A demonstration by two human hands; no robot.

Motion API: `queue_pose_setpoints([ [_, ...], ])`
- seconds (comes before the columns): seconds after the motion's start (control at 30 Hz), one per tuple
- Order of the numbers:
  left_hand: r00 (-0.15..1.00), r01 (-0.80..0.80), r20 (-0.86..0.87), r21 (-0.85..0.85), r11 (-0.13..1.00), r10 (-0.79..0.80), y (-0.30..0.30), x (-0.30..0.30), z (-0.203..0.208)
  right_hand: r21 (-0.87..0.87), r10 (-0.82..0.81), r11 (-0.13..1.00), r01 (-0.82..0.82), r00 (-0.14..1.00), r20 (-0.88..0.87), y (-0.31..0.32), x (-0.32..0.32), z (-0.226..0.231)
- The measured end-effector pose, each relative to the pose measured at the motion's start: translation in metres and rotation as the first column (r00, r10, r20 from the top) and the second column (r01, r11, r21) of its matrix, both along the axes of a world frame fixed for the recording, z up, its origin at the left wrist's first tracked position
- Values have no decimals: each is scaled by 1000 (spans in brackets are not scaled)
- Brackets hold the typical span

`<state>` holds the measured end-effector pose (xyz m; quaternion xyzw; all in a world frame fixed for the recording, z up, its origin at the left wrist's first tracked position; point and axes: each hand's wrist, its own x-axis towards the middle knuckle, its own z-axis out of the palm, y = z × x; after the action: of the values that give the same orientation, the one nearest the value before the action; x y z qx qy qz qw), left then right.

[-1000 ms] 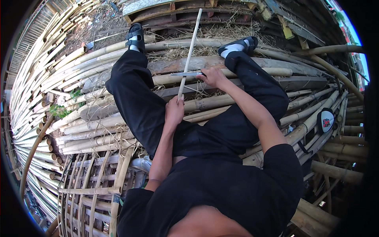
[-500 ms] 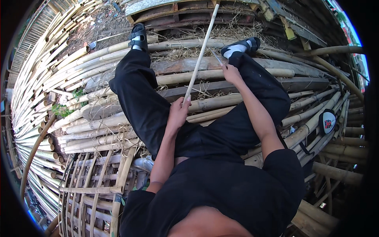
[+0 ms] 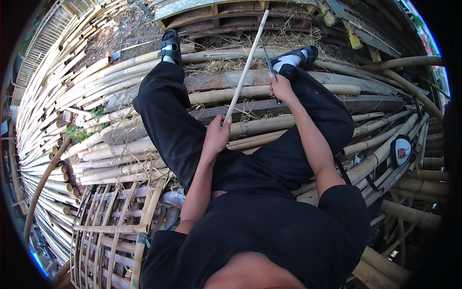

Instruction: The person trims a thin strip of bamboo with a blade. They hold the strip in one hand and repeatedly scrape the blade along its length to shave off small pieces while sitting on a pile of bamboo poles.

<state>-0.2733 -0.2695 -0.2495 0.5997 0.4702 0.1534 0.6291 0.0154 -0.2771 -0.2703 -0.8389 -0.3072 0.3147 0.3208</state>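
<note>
My left hand is closed round the near end of a long, pale bamboo stick, which slants up and away to the right. In my right hand is a knife, gripped by its handle. Its narrow blade points away from me, just right of the stick and apart from it. Pale curled shavings lie between my legs, below the stick. Much of the handle is hidden by my right fingers.
Bamboo poles lie in rows at the left and beneath my legs. A wooden pallet stands beyond my feet. A slatted bamboo frame sits at the lower left. On poles at the right rests a black-and-white cap.
The knife has swung from pointing up-left to pointing more straight away, its blade now showing longer and higher. The stick's far end has dropped slightly.
</note>
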Motion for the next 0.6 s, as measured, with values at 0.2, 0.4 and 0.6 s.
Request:
queue_pose_setpoints([
  [0.2, 999, -20, -36, 101, 995, 23, 6, 8, 13, 39, 134, 988, -146, 963, 233, 1, -11, 21],
  [0.4, 998, -63, 5, 1, 998, 63, 18, 9, 15, 88, 250, 960, -266, 955, 162, -2, -42, 49],
  [0.6, 997, -67, 26, -138, 988, 71, 19, 10, 0, 79, 405, 903, -423, 897, 180, -11, -60, 49],
])
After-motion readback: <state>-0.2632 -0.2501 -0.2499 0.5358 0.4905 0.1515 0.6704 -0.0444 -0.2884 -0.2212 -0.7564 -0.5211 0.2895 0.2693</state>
